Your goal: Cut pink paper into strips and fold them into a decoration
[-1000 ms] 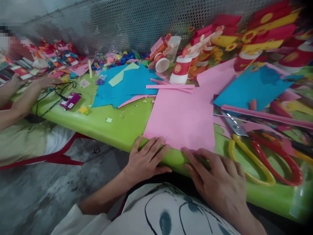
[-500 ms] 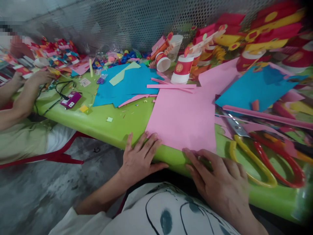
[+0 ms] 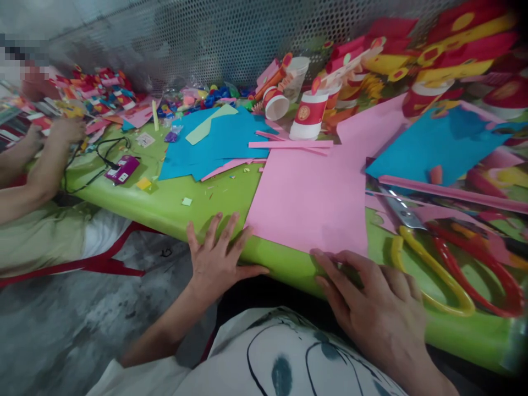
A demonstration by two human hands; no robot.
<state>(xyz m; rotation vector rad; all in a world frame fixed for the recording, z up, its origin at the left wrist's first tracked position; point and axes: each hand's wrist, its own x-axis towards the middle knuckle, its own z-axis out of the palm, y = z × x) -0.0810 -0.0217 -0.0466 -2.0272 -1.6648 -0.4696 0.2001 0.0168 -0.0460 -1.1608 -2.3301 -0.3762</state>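
- The pink sheet (image 3: 309, 203) is lying flat on the green desk (image 3: 214, 192), just ahead of the right grip (image 3: 371, 297) and ahead and to the right of the left grip (image 3: 216, 261).
- The right grip is staying loosely open: its index fingertip is touching the sheet's near edge, its thumb is lying apart along the desk's rim, and its other fingers are curling downward, their tips partly hidden.
- The left grip is opening wide, fingers spreading over the desk's edge; its index fingertip is reaching the sheet's near left corner, though whether it is touching is unclear.
- Farther ahead of both grips, a narrow pink strip (image 3: 291, 145) is crossing the sheet's far part, and a red-and-white cup (image 3: 307, 114) is standing just beyond it.
- Right of the right grip, scissors (image 3: 406, 214) with yellow and red handles are resting on the desk, with a blue sheet (image 3: 443, 146) lying past them.
- Ahead of the left grip, blue paper (image 3: 223, 143) is spreading out beneath a pale green piece (image 3: 210, 124).
- Well to the left of the left grip, a purple box (image 3: 122, 169) is sitting near a co-worker's hand (image 3: 68, 131).
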